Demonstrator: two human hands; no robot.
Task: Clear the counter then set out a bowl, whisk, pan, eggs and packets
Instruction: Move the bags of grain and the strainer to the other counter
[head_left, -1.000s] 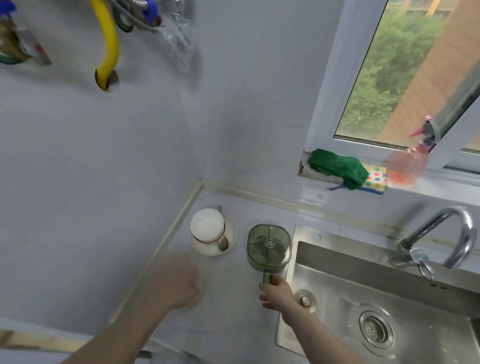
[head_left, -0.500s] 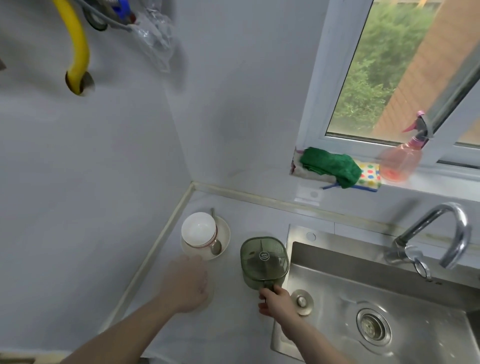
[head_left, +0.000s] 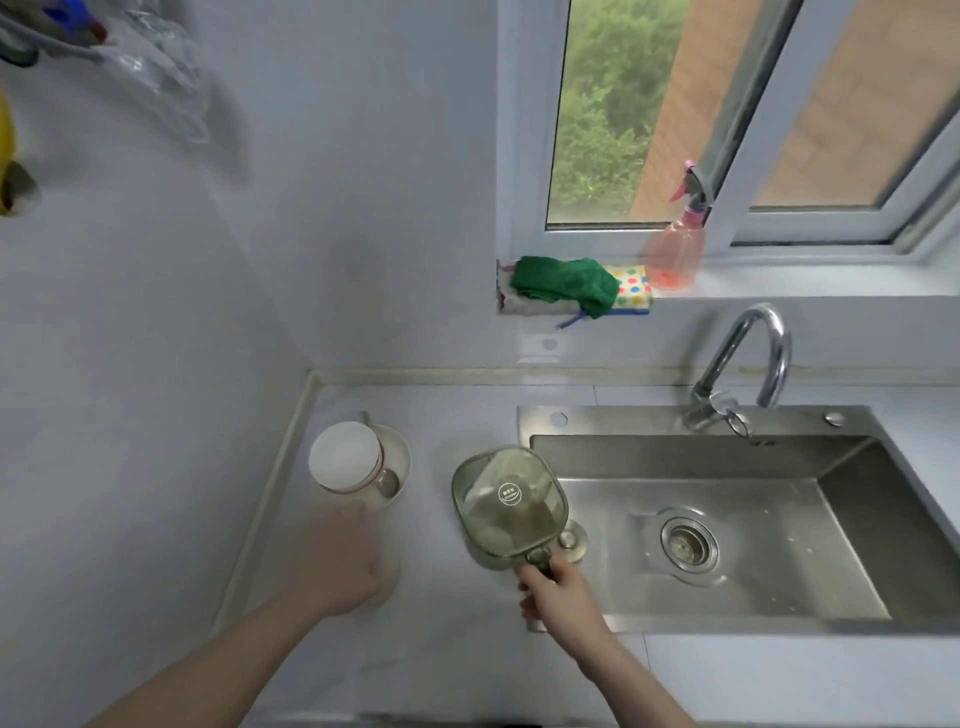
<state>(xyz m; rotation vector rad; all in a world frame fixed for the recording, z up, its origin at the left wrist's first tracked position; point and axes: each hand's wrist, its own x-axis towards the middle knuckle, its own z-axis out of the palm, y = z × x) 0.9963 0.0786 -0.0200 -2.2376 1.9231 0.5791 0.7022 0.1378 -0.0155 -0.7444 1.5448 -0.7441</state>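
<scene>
Left hand (head_left: 340, 564) is motion-blurred; it covers most of a pale round thing (head_left: 388, 581) on the table (head_left: 457, 660), can't tell what it is or whether the fingers grip it. Right hand (head_left: 558, 592) hides most of the green container (head_left: 509, 501) handle. Spoon (head_left: 384, 475) mostly behind the white cup (head_left: 345, 457). Yellow hose (head_left: 8, 171) cut off at left edge. Hanging items top-left too blurred to identify.

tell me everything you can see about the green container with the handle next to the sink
The green container is translucent olive-green, plastic by the look, squarish with rounded corners and a short handle on its near side. A round white logo shows at its middle. The right hand grips the handle, holding the container tilted over the counter's edge by the steel sink. Whether it touches the counter cannot be told.
</scene>
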